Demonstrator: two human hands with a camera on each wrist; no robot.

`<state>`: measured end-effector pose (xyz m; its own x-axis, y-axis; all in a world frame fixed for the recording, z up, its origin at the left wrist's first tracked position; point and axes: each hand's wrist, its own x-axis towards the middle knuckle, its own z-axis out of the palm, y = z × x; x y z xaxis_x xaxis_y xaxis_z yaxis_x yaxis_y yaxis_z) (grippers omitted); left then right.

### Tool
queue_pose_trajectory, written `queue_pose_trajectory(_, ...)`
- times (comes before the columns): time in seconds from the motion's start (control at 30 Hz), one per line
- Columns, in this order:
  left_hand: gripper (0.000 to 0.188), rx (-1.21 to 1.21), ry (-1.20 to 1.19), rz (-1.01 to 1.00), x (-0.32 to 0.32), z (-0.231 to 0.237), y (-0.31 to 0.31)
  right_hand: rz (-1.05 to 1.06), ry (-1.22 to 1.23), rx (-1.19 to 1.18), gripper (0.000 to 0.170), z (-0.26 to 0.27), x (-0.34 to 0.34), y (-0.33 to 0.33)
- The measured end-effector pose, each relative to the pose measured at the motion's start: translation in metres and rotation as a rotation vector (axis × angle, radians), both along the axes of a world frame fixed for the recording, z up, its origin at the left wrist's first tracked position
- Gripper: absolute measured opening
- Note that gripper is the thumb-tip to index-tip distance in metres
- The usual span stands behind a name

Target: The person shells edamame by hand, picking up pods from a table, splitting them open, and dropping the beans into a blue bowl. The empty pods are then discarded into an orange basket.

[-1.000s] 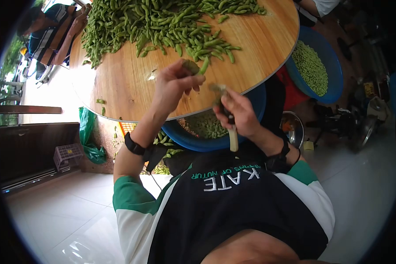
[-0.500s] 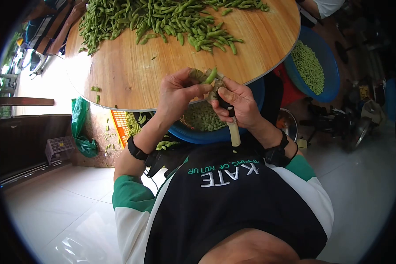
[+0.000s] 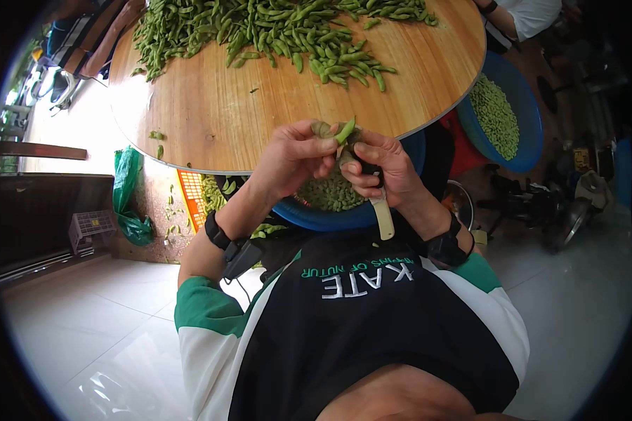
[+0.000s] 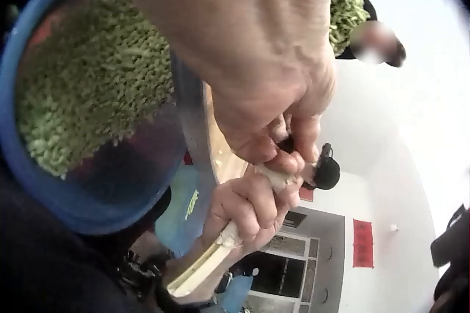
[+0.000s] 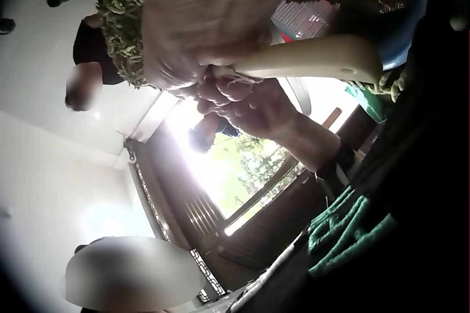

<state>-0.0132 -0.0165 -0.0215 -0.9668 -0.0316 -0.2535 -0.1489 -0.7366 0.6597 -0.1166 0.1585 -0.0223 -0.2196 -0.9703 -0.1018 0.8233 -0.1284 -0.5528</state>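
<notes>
My left hand [image 3: 295, 156] pinches a green soybean pod [image 3: 346, 132] between thumb and fingers, with a brownish-green covering on a fingertip. Right against it, my right hand [image 3: 387, 167] grips a tool by its cream handle [image 3: 383, 221], which sticks out below the fist toward my chest. The tool's working end is hidden by the fingers, so I cannot tell its kind. In the left wrist view the fingertips of both hands meet. Below them, a blue basin [image 4: 10, 100] holds shelled beans [image 4: 103, 71]. Whole pods [image 3: 260, 31] lie heaped at the table's far side.
The round wooden table [image 3: 225, 126] curves just beyond my hands. A second blue basin [image 3: 534, 133] of shelled beans stands at right. To the left are an orange basket [image 3: 191, 196], a green plastic bag [image 3: 128, 203] and a small crate [image 3: 91, 229]. Other people sit around the table.
One second ago my hands were apart, the left holding the pod over the table. They came together by half a second ago, and still meet near the table's edge.
</notes>
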Motion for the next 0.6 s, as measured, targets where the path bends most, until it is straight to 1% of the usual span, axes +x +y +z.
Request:
queue_pose_trajectory(0.03,0.012,0.0,0.0,-0.003,0.0,0.001,0.002,-0.019,-0.019,0.016,0.024,0.0,0.0,0.001)
queue_pose_trajectory(0.1,0.008,-0.671,0.084,0.162,-0.001,0.004,0.007,-0.053,-0.025,0.036,0.024,0.004,0.003,0.0)
queue_pose_trajectory(0.13,0.008,-0.675,0.085,0.163,-0.002,0.006,0.009,-0.087,-0.033,0.055,0.024,0.006,0.005,-0.001)
queue_pose_trajectory(0.2,0.01,-1.597,0.46,0.419,-0.002,0.009,0.014,-0.093,-0.022,0.055,0.024,0.003,0.005,-0.001)
queue_pose_trajectory(0.23,0.01,-1.602,0.466,0.419,-0.002,0.01,0.015,-0.102,-0.006,0.057,0.024,0.002,0.004,-0.001)
queue_pose_trajectory(0.3,0.016,-0.922,0.139,0.239,0.0,0.014,0.016,-0.126,0.022,0.042,0.025,0.0,0.006,-0.001)
queue_pose_trajectory(0.33,0.016,-0.931,0.145,0.241,0.0,0.016,0.015,-0.147,0.048,0.029,0.026,0.001,0.007,-0.002)
queue_pose_trajectory(0.37,0.018,-0.666,0.032,0.194,-0.001,0.017,0.013,-0.145,0.054,0.015,0.026,0.003,0.008,-0.002)
queue_pose_trajectory(0.4,0.02,-0.4,-0.078,0.146,-0.001,0.018,0.011,-0.164,0.155,0.033,0.028,0.005,0.009,-0.002)
queue_pose_trajectory(0.43,0.02,-0.413,-0.072,0.15,0.0,0.019,0.011,-0.185,0.255,0.05,0.03,0.006,0.01,-0.001)
queue_pose_trajectory(0.47,0.021,-0.606,-0.06,0.166,0.002,0.018,0.015,-0.185,0.261,0.037,0.03,0.008,0.01,-0.001)
queue_pose_trajectory(0.5,0.021,-0.8,-0.047,0.183,0.004,0.017,0.019,-0.236,0.27,0.095,0.026,0.008,0.008,-0.001)
queue_pose_trajectory(0.57,0.021,-0.863,-0.011,0.235,0.005,0.014,0.026,-0.331,0.303,0.184,0.018,0.014,0.001,-0.006)
queue_pose_trajectory(0.6,0.021,-0.987,0.062,0.246,0.007,0.009,0.026,-0.354,0.313,0.237,0.014,0.023,0.0,-0.01)
